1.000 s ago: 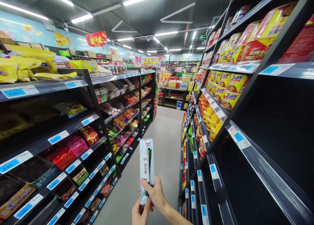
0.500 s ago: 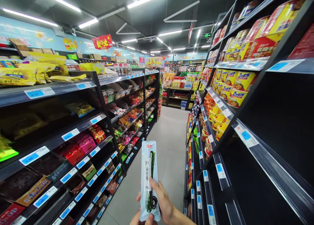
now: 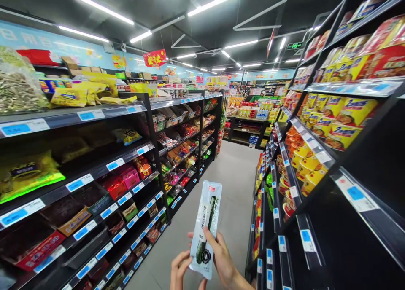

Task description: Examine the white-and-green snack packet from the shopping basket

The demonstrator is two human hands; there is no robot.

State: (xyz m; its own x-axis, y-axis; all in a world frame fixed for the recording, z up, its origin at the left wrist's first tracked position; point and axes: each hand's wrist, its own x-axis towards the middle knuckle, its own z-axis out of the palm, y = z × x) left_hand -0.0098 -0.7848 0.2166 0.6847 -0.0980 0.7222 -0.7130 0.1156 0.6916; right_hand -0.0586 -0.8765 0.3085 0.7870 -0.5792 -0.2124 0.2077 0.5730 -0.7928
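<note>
A long white snack packet (image 3: 206, 222) with a dark green strip printed on it stands upright in front of me, tilted slightly to the right. My right hand (image 3: 223, 260) wraps its fingers round the lower half of the packet. My left hand (image 3: 179, 271) is at the bottom edge of the view, its fingertips touching the packet's lower left corner. Both hands are low in the middle of a shop aisle.
Black shelving (image 3: 104, 167) with snack bags and blue price tags runs along the left. Shelves of noodle cups and packs (image 3: 303, 155) run along the right. The grey floor (image 3: 234, 176) leads to a low display stand (image 3: 247, 125) at the aisle's far end.
The view has swung left, so the shelves have shifted right in the picture. The packet has tipped to the right, and my left hand has come up beside it.
</note>
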